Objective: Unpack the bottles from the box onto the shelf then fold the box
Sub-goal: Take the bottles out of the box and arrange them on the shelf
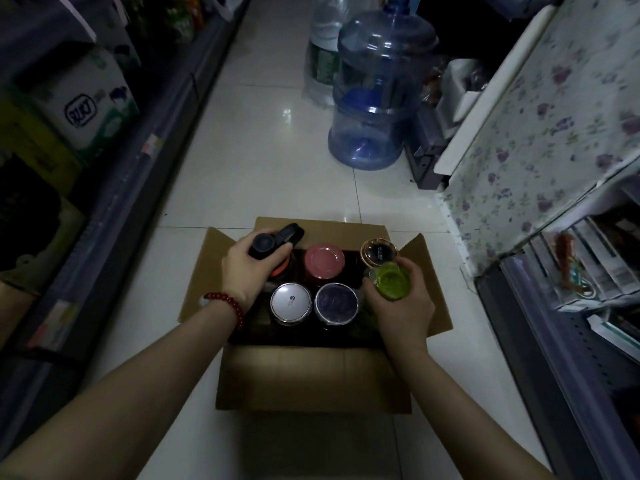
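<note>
An open cardboard box (311, 379) stands on the tiled floor with its flaps spread. Inside are several upright bottles, seen from above: a pink lid (324, 260), a white lid (290, 301), a purple lid (336, 303) and a gold-rimmed lid (379, 253). My left hand (247, 268) grips the black-capped bottle (266, 245) at the box's far left. My right hand (401, 303) grips the green-lidded bottle (389, 280) at the right side, lifted a little above the others.
Shelving with cartons (79, 109) runs along the left. A shelf unit (568, 306) with a floral cover (540, 126) stands on the right. A large blue water jug (375, 91) stands on the floor beyond the box, with the tiled aisle between.
</note>
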`<action>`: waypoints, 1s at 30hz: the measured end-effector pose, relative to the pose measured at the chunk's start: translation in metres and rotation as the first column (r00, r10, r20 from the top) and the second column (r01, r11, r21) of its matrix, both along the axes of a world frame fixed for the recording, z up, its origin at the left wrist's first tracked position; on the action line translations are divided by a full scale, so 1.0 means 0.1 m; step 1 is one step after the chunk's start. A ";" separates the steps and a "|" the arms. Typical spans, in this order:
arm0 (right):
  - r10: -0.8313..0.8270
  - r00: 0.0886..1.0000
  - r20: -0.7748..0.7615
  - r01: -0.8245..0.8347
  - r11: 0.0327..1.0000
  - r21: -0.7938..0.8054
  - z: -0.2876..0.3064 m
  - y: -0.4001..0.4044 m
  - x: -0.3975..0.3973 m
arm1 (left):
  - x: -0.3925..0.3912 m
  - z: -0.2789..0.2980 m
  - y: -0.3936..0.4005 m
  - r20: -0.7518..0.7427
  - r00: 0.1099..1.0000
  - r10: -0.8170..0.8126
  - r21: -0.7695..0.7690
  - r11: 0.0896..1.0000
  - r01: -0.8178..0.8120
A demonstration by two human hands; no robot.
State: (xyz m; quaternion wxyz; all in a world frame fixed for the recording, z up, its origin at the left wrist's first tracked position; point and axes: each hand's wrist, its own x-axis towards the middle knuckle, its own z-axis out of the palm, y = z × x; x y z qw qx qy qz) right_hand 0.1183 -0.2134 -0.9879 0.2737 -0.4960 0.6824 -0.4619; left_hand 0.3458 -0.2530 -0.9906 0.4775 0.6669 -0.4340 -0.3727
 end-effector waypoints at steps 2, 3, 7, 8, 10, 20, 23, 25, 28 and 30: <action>0.017 1.000 -0.001 -0.017 1.000 0.009 0.25 -0.02 0.00 | -0.02 0.22 0.01 0.049 0.999 -0.001 0.001 1.000 0.001; 0.030 0.999 -0.017 -0.030 0.999 0.020 0.40 -0.03 0.00 | -0.03 0.37 0.02 0.078 0.997 -0.007 -0.003 1.000 0.007; 0.021 1.000 -0.005 -0.021 0.996 0.090 1.09 -0.05 -0.02 | -0.06 1.08 0.02 0.167 0.984 -0.067 0.008 0.998 0.067; 0.015 1.000 0.004 -0.016 0.995 0.097 1.28 -0.06 -0.03 | -0.07 1.26 0.01 0.186 0.979 -0.083 0.007 0.996 0.084; -0.001 1.000 0.019 -0.001 0.994 0.111 1.66 -0.09 -0.07 | -0.12 1.64 0.01 0.202 0.974 -0.097 0.001 0.995 0.099; -0.016 0.997 0.082 0.008 0.996 0.091 3.94 -0.22 -0.22 | -0.42 3.82 0.05 0.088 0.992 -0.092 -0.014 0.996 0.094; -0.003 0.994 0.108 -0.004 0.998 0.063 4.74 -0.26 -0.30 | -0.58 4.61 -0.03 0.070 0.993 -0.096 -0.039 0.994 0.099; 0.004 0.994 0.110 -0.007 1.000 0.027 5.30 -0.29 -0.38 | -0.72 5.16 -0.10 0.045 0.993 -0.107 -0.058 0.992 0.109; 0.023 0.993 0.113 -0.021 1.000 -0.019 6.11 -0.34 -0.51 | -0.94 5.96 -0.19 0.008 0.991 -0.136 -0.097 0.986 0.136; 0.040 0.993 0.112 -0.034 0.998 -0.051 6.60 -0.36 -0.63 | -1.10 6.45 -0.24 0.009 0.987 -0.159 -0.129 0.979 0.158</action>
